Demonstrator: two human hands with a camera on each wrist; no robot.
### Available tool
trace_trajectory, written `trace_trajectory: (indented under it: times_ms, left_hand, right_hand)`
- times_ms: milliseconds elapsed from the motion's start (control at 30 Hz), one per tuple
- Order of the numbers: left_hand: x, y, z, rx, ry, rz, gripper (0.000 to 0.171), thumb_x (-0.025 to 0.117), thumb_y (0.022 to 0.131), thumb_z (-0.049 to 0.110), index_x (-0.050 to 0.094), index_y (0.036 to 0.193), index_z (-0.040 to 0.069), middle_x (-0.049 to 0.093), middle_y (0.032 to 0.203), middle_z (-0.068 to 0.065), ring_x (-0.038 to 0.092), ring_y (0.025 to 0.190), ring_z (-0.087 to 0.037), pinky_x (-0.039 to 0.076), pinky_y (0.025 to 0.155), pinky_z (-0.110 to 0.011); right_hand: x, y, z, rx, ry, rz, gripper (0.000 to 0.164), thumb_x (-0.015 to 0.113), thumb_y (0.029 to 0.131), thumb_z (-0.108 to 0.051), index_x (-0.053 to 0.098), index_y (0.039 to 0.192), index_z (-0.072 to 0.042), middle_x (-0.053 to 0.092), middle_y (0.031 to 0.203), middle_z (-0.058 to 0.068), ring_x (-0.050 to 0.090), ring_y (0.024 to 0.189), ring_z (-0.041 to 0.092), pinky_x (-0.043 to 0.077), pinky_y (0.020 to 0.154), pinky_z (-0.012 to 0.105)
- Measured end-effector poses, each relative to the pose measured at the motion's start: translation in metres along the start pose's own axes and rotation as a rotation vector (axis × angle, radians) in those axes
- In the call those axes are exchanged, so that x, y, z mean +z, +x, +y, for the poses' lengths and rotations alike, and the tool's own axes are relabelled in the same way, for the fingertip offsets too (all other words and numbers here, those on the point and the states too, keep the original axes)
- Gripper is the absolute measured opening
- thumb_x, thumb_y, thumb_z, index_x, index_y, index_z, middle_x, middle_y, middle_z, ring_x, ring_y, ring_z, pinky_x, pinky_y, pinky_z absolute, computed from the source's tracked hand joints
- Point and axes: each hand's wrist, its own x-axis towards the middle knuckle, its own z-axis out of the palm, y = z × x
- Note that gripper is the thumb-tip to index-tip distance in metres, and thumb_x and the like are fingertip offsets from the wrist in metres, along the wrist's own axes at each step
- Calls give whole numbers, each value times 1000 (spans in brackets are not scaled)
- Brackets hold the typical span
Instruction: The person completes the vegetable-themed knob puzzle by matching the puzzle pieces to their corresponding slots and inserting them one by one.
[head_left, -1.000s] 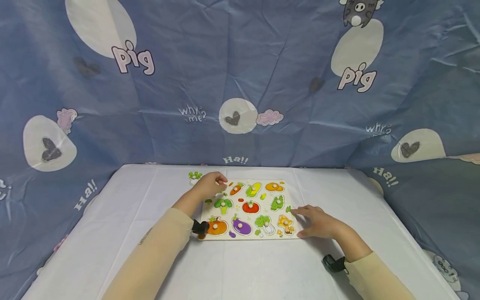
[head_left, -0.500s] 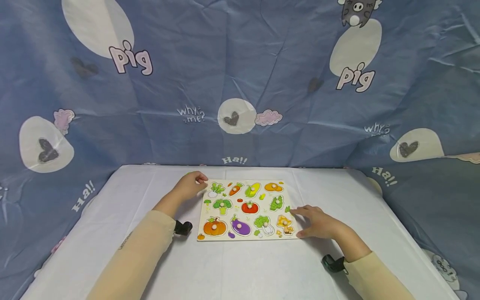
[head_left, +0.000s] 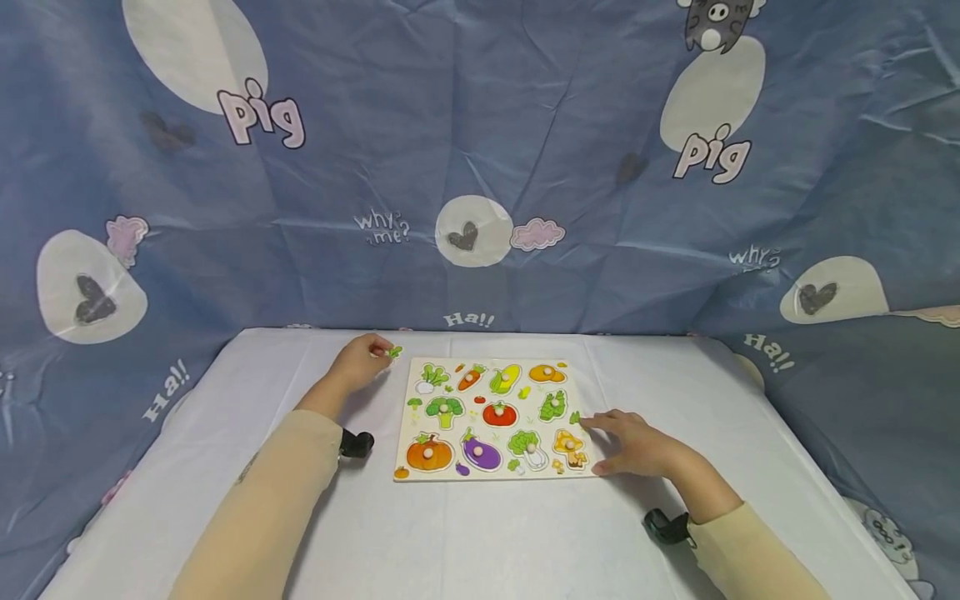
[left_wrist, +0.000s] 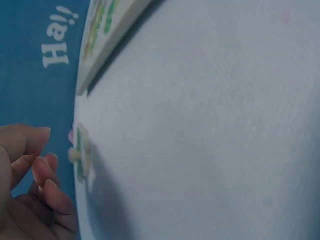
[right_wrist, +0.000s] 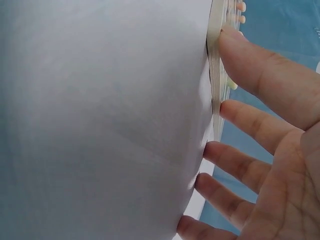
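A vegetable peg puzzle board (head_left: 466,433) lies flat on the white table, with knobbed pieces such as a pumpkin (head_left: 429,454), an eggplant (head_left: 482,453) and a tomato (head_left: 500,414). Beyond its far left corner is a loose green-and-white leafy puzzle piece (head_left: 395,352). My left hand (head_left: 361,360) is beside this piece, fingers loosely bent. In the left wrist view a gap shows between the fingertips (left_wrist: 44,134) and the piece's knob (left_wrist: 74,155). At the board's right edge rests my right hand (head_left: 632,444), thumb and index fingertip against it, the other fingers extended toward the tabletop.
White cloth covers the table (head_left: 480,542), and a blue patterned curtain (head_left: 480,150) rises behind and at both sides. Each wrist carries a small black camera, the left one (head_left: 356,444) close to the board's left side.
My left hand has moved left off the board's upper left area to the loose puzzle piece, uncovering the radish picture. My right hand stays at the right edge.
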Motion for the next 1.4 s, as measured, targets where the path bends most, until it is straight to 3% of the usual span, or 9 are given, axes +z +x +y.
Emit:
trace_trajectory:
  times_ms: [267, 700, 1100, 1400]
  left_hand:
    - [4, 9, -7, -76, -60, 0, 32, 58, 97, 11, 59, 127, -3, 57, 121, -22, 55, 111, -36, 46, 95, -47]
    - [11, 15, -10, -109, -19, 14, 31, 57, 99, 8, 60, 128, -4, 57, 130, -25, 53, 121, -39, 43, 103, -50]
    - [13, 13, -11, -108, 54, -10, 24, 57, 98, 9, 62, 119, -2, 60, 109, -17, 56, 99, -30, 46, 89, -44]
    - [10, 7, -10, -88, 86, -53, 20, 57, 99, 10, 62, 115, 0, 59, 103, -14, 54, 95, -27, 46, 86, -42]
  right_hand:
    - [0, 1, 0, 13, 11, -2, 77, 86, 77, -34, 54, 145, -17, 40, 152, 19, 31, 141, 44, 30, 107, 67]
    - [3, 1, -1, 23, -3, 1, 78, 86, 76, -35, 54, 145, -18, 41, 152, 18, 31, 141, 44, 30, 106, 68]
    - [2, 2, 0, 22, -7, -2, 78, 86, 76, -35, 54, 145, -18, 41, 152, 19, 32, 140, 44, 31, 107, 67]
    - [1, 0, 0, 20, -5, 3, 77, 87, 76, -33, 55, 144, -18, 41, 152, 18, 32, 140, 43, 31, 106, 67]
